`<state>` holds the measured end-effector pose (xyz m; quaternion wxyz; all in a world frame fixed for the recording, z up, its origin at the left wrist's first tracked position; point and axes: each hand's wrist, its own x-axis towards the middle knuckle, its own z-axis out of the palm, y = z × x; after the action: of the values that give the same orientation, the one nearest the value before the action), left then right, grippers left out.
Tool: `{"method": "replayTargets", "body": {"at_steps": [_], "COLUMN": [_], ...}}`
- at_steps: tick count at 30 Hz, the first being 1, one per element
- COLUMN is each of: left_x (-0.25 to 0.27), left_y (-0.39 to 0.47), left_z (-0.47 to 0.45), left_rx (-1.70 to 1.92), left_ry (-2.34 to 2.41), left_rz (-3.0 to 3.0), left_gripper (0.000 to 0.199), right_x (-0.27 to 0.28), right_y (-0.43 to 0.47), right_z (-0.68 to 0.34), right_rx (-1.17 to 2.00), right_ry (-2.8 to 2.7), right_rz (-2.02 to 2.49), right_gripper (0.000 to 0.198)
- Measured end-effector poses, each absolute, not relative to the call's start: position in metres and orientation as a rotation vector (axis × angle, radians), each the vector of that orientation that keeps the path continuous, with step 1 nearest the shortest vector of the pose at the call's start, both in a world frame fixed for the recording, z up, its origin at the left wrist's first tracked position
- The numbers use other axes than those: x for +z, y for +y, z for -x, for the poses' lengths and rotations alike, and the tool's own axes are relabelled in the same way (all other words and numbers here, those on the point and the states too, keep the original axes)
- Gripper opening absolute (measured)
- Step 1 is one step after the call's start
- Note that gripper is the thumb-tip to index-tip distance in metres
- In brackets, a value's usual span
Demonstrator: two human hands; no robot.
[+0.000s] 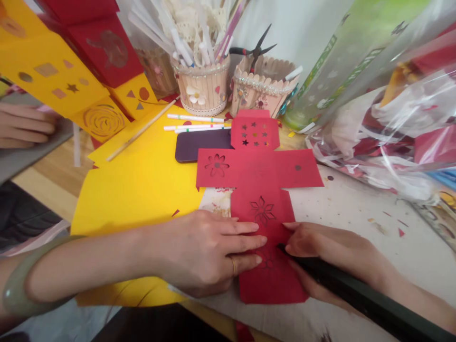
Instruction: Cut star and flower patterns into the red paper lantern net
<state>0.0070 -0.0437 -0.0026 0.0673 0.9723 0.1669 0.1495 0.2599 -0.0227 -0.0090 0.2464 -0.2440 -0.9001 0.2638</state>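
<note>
A red card cutout (256, 171) in a cross shape lies flat, with star, petal and flower patterns cut or drawn in its panels. Across its lower panel rests my left hand (210, 249), open, fingers stretched out and pressing on the card beside a flower pattern (264, 260). My right hand (331, 244) is closed round a long black pen-like tool (342, 280), whose tip touches or nearly touches the card just right of my left fingertips. What kind of tool it is, I cannot make out. A large yellow card (142, 194) lies partly under my left forearm.
Behind stand stick-covered cups (203, 88) of white pens, with pliers (255, 50) in one cup (263, 90). A dark phone-like slab (203, 145) lies by the cutout. A plastic bag of scraps (392, 114) sits right; another person's hand (24, 123) is at left.
</note>
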Motion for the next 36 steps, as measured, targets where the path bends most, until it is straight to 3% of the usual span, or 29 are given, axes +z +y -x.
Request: {"method": "replayTargets", "body": {"at_steps": [4, 11, 36], "left_x": [-0.002, -0.007, -0.005], "left_y": [-0.054, -0.063, -0.062], "left_z": [-0.01, -0.015, -0.015], "left_rx": [0.401, 0.556, 0.549], "left_ry": [0.538, 0.64, 0.664], "left_rz": [-2.985, -3.023, -3.041], "left_gripper": [0.03, 0.031, 0.032], "right_x": [-0.003, -0.011, -0.015], "right_y": [-0.033, -0.035, -0.04], "right_z": [-0.257, -0.257, -0.259], "right_rx": [0.713, 0.719, 0.543], "right_ry": [-2.441, -2.382, -2.416], "right_rz": [0.834, 0.702, 0.605], "right_gripper": [0.023, 0.028, 0.028]}}
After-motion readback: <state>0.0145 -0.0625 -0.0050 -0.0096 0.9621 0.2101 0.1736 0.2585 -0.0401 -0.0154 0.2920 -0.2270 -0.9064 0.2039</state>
